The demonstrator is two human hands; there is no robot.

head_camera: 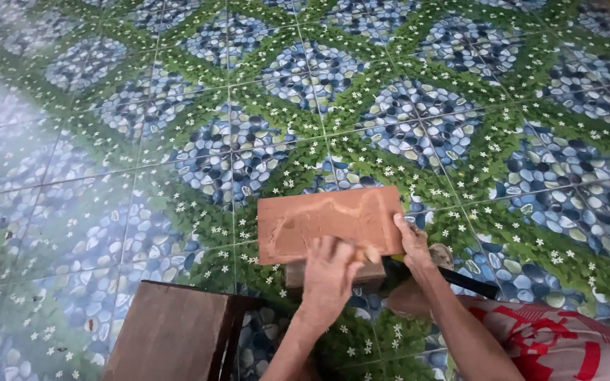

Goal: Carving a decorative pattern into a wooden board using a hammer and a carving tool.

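Note:
A flat reddish-brown wooden board [326, 219] with pale rubbed streaks lies low over the tiled floor, resting on a thicker wooden block [298, 274]. My left hand [327, 276] is at the board's near edge, blurred, its fingers curled over a small pale piece [365, 254] that I cannot identify. At the board's right end my right hand [414, 243] grips the edge, thumb on top. A dark, long handle-like thing [469, 282] runs out to the right from under that hand.
A dark brown wooden stool or box [171, 331] stands at the lower left, close to my left forearm. Red-and-white patterned cloth [566, 342] covers my leg at the lower right. The floor [178, 127] is glossy tile with a pebble-and-flower pattern.

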